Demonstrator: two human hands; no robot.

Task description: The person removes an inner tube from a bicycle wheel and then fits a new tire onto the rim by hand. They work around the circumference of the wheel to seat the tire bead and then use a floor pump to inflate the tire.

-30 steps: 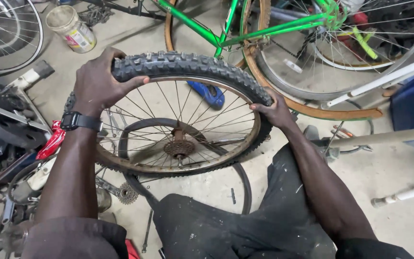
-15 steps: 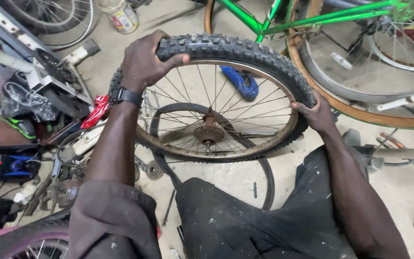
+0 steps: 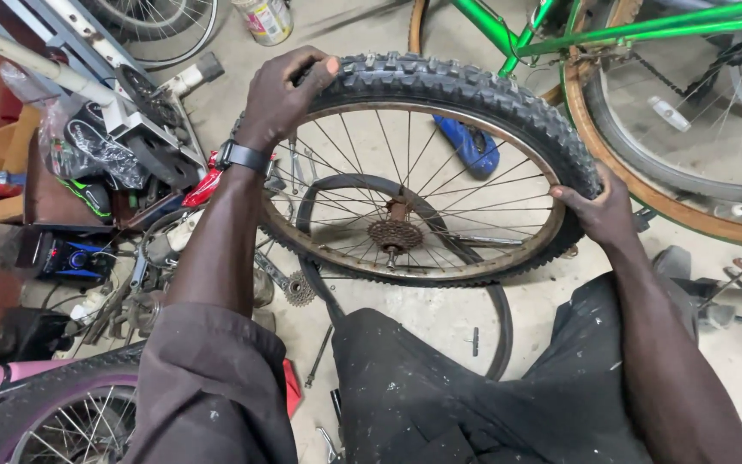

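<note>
A spoked bicycle wheel with a knobby black tyre (image 3: pixel 474 90) lies tilted over my lap, its rusty sprocket cluster (image 3: pixel 394 234) at the hub facing up. My left hand (image 3: pixel 281 96), with a black wristwatch on the wrist, grips the tyre at its upper left. My right hand (image 3: pixel 599 210) clasps the tyre at its right edge. A thin black inner tube (image 3: pixel 501 339) curves on the floor beneath the wheel.
A green bicycle frame (image 3: pixel 629 30) with a tan-walled wheel (image 3: pixel 637 193) stands at upper right. Tools, chain parts and a loose cog (image 3: pixel 299 290) clutter the left floor. A can (image 3: pixel 264 19) stands at the top, a blue object (image 3: pixel 465 146) behind the spokes, another wheel (image 3: pixel 53 412) at bottom left.
The view has shifted so the wheel sits further right and higher. My left hand has slid further over the top of the tyre; my right hand keeps its hold on the right edge.
</note>
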